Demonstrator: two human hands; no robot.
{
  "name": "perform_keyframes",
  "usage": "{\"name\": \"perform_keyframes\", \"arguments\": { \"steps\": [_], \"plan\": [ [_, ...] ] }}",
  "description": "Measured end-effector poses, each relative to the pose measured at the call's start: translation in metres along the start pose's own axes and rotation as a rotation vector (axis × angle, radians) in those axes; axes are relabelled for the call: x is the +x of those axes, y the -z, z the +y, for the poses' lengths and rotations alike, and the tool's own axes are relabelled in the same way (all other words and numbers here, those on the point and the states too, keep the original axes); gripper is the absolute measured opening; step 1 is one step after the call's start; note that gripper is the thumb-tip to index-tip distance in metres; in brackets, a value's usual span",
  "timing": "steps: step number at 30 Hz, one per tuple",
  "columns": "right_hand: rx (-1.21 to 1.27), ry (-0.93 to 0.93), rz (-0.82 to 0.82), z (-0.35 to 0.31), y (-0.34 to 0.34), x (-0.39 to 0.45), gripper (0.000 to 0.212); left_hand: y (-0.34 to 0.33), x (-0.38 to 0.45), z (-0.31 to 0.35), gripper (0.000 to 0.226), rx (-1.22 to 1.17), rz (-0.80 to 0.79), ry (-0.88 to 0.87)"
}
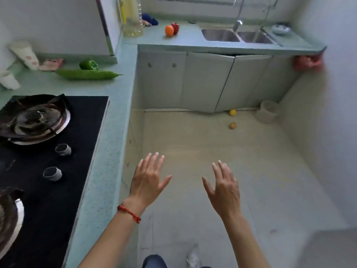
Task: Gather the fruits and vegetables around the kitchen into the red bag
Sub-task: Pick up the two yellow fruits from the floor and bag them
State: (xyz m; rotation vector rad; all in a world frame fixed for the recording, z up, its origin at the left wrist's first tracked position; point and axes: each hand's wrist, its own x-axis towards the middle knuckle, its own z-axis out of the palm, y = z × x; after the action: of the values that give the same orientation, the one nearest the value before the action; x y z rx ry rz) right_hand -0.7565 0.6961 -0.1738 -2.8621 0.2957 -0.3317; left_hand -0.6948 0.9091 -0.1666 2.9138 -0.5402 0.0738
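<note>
While both hands empty, left hand (148,178) and right hand (224,188) spread, nothing gathered: pepper (88,64), gourd (87,74) at counter back edge; orange (169,30), apple (175,28) beside sink (220,35); two fruits (232,118) on floor; bag (307,61) under counter's right end.

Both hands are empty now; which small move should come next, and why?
Probably step toward the crumpled red bag hanging at the counter's far right end and take it first. Left hand and right hand are open and empty, and the long green gourd and round orange fruit need it.
</note>
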Motion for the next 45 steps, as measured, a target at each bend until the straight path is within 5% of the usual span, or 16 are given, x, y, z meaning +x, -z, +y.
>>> {"name": "perform_keyframes", "arguments": {
  "steps": [10, 26, 45],
  "plan": [
    [-0.046, -0.246, 0.068, 0.105, 0.03, -0.017, 0.058, -0.021, 0.052, 0.1, 0.059, -0.035, -0.008, -0.225],
    [-0.023, -0.27, 0.091, 0.237, 0.046, 0.059, 0.058, -0.049, 0.154, 0.223, 0.067, -0.07, -0.067, -0.257],
    [0.021, -0.344, 0.03, 0.338, -0.001, 0.349, 0.06, -0.098, 0.47, 0.257, 0.079, -0.074, -0.155, -0.293]
  ]
}}
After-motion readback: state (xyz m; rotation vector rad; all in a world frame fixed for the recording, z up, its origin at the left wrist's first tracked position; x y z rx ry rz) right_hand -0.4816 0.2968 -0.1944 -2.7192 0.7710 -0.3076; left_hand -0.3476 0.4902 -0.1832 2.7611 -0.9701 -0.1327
